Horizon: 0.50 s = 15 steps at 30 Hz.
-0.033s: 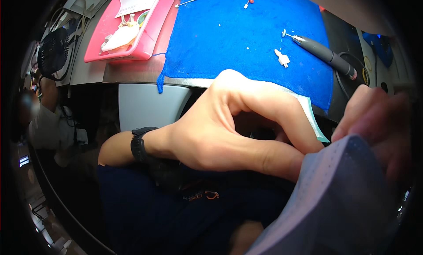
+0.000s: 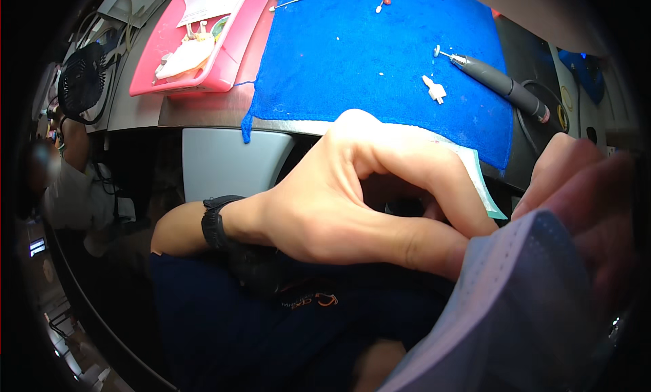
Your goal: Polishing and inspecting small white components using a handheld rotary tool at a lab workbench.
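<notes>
My left hand reaches in from the left, a dark band round its wrist. Thumb and index finger bend toward each other in a pinch; a pale blue face mask in the foreground covers their tips and whatever they hold. Behind the index finger shows a white strip with a green edge; I cannot tell whether it is held. At the right, my right hand has its fingers bent in close to the left fingertips. The mask and shadow hide what it grips.
A blue cloth covers the bench beyond my hands. On it lie a grey rotary handpiece with a small disc tip, a white piece and several small burs. A pink tray holds a dental cast and paper. A black fan stands left.
My right hand has shifted very slightly, its fingers a little less blurred. The left hand and the things on the bench look the same.
</notes>
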Tool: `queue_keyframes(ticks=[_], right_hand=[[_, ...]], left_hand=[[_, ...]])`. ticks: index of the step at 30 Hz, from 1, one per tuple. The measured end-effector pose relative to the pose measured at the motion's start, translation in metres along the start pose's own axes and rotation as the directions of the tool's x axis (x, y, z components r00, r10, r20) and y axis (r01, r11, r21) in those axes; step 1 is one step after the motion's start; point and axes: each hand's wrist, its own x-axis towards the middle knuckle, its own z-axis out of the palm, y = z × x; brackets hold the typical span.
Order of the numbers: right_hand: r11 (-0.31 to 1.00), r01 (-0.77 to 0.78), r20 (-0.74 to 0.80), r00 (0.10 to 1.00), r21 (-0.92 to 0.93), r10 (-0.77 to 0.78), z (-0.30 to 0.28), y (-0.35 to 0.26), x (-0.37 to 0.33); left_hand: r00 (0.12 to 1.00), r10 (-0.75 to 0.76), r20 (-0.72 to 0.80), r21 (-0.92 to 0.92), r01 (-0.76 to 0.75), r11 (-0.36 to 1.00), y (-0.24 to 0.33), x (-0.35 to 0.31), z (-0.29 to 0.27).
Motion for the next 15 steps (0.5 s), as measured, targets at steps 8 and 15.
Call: queue_keyframes(ticks=[8, 15], right_hand=[[1.0, -0.01, -0.027, 1.0, 0.03, 0.01, 0.0, 0.007, -0.005], [1.0, -0.013, -0.033, 0.999, 0.025, 0.014, 0.005, 0.011, -0.008]], left_hand=[[0.964, -0.236, -0.123, 0.346, 0.265, 0.9, 0.04, -0.008, 0.012], [0.991, 0.053, 0.119, 0.824, -0.129, 0.552, 0.062, -0.005, 0.015]])
